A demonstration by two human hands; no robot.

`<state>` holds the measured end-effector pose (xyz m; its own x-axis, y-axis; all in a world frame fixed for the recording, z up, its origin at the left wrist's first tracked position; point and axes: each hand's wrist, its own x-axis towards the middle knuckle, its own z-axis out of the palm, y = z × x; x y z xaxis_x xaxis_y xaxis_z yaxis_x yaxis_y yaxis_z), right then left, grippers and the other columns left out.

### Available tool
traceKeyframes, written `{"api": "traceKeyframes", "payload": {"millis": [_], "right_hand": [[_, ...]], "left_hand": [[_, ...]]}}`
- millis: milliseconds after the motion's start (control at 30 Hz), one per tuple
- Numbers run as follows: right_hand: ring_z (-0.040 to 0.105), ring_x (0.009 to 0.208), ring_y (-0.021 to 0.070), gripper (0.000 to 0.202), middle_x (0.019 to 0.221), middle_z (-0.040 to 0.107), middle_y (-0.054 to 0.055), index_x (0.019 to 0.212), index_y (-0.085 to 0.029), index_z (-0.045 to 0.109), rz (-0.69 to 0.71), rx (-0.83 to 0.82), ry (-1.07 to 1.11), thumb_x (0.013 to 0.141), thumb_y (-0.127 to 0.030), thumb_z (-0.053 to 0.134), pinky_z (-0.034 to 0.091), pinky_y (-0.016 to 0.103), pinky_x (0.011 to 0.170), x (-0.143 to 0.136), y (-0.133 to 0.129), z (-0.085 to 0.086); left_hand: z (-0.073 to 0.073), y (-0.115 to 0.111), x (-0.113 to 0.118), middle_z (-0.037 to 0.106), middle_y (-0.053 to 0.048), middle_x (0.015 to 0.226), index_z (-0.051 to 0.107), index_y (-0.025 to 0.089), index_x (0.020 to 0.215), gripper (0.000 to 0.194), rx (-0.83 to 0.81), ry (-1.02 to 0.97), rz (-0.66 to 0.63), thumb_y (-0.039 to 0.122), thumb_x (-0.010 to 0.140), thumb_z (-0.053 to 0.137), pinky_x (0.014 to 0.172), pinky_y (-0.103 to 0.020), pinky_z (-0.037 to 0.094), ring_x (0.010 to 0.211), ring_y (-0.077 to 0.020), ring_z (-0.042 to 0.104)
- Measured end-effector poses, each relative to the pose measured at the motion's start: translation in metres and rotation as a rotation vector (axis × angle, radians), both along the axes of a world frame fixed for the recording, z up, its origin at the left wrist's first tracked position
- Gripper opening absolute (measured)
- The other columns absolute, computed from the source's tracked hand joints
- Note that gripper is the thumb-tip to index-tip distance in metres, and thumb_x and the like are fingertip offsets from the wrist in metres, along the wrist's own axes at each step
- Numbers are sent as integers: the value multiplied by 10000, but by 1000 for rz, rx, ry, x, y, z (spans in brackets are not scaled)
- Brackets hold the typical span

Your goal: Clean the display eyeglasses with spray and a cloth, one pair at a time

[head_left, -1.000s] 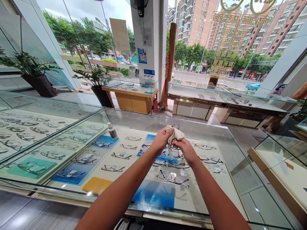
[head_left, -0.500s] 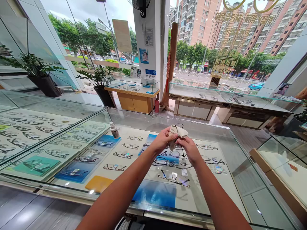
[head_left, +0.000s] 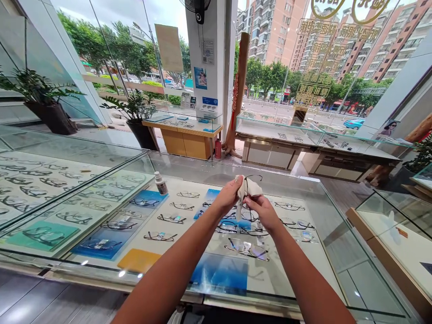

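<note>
My left hand [head_left: 230, 194] is closed on a cream cleaning cloth [head_left: 254, 190], which is wrapped round a pair of eyeglasses [head_left: 259, 176]. A thin dark temple sticks out above the cloth; the lenses are mostly hidden. At the cloth's lower right edge, my right hand [head_left: 265, 212] pinches the eyeglasses, fingers closed. Both hands hover over a glass display counter [head_left: 216, 294]. Below them lie several eyeglass frames, among them a pair with purple-tinted lenses [head_left: 248, 249]. A small white spray bottle [head_left: 161, 183] stands upright to the left.
More frames fill the left showcase [head_left: 20, 180]. A yellow card [head_left: 139, 260] and a blue sheet [head_left: 219, 274] lie near the counter's front edge. Another glass case [head_left: 388, 234] stands at right. Beyond are a potted plant [head_left: 143, 132], a wooden trunk [head_left: 239, 90] and window-side cases [head_left: 270, 153].
The cloth has been shifted round the eyeglasses, and the temple now points further right. My right hand has turned slightly and sits a little lower. The view has swung slightly right.
</note>
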<state>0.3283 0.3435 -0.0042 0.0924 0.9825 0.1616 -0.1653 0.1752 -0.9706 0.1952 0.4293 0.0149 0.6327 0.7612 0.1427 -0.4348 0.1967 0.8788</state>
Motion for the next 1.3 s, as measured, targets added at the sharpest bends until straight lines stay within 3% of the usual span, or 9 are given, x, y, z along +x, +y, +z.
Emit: {"api": "traceKeyframes", "payload": {"millis": [100, 267, 400, 633, 800, 933, 1067, 1200, 1300], "right_hand": [[558, 811, 173, 354, 918, 736, 33, 868, -227, 757, -19, 35, 9, 791, -563, 840, 437, 322, 796, 9, -1, 3], [576, 861, 187, 302, 975, 725, 30, 895, -243, 709, -62, 152, -140, 909, -543, 742, 431, 322, 796, 19, -19, 32], [595, 984, 220, 213, 1067, 693, 60, 988, -237, 696, -146, 377, -719, 1048, -410, 586, 433, 353, 840, 27, -37, 69], [569, 969, 250, 124, 1145, 744, 87, 994, -203, 690, -108, 644, -1961, 1022, -130, 593, 388, 398, 846, 45, -40, 111], [579, 942, 259, 138, 1120, 737, 95, 961, -196, 690, 56, 847, -2287, 1008, -120, 584, 413, 411, 828, 41, -34, 119], [603, 1090, 283, 159, 1187, 754, 116, 1006, -179, 728, 1, 1009, -2251, 980, -96, 596, 437, 420, 922, 39, -29, 108], [578, 1274, 281, 270, 1352, 727, 94, 1213, -214, 717, -331, 1017, -1943, 989, -125, 596, 410, 425, 1046, 39, -29, 81], [628, 1088, 282, 179, 1108, 760, 86, 1100, -233, 741, -687, 645, -1183, 983, -291, 619, 452, 455, 973, 35, -20, 49], [652, 978, 241, 250, 1082, 751, 68, 1042, -235, 763, -538, 342, -533, 952, -434, 641, 504, 399, 883, 30, -2, 29]], "left_hand": [[2, 8, -1, 769, -84, 863, 740, 89, 1082, 672, -29, -87, 6, 699, 807, 795, 769, -300, 529, 798, -201, 700], [5, 24, -9, 787, -139, 1064, 750, 88, 1141, 677, -67, -186, 70, 666, 797, 827, 950, -321, 518, 1077, -248, 696], [7, 32, -26, 785, -114, 977, 769, 94, 1064, 588, -86, -111, 18, 626, 821, 827, 884, -297, 527, 945, -210, 696], [5, 24, -40, 750, -97, 838, 783, 100, 938, 565, -99, 163, -417, 636, 776, 855, 738, -290, 517, 757, -187, 658], [2, 18, -36, 746, -93, 855, 787, 105, 925, 459, -113, 197, -582, 528, 780, 894, 763, -300, 520, 762, -178, 648], [-3, 16, -30, 718, -73, 794, 766, 94, 859, 365, -108, 163, -616, 374, 727, 960, 723, -275, 494, 710, -150, 635], [-8, 15, -18, 741, -93, 824, 774, 83, 914, 422, -89, 99, -468, 387, 700, 974, 719, -263, 487, 738, -163, 664], [-6, 11, -10, 760, -110, 858, 775, 78, 1018, 527, -61, 12, -284, 455, 702, 965, 694, -253, 479, 720, -160, 667], [-6, 5, -4, 764, -119, 855, 776, 69, 1033, 566, -12, -2, -236, 476, 690, 968, 722, -260, 485, 737, -169, 673]]}}
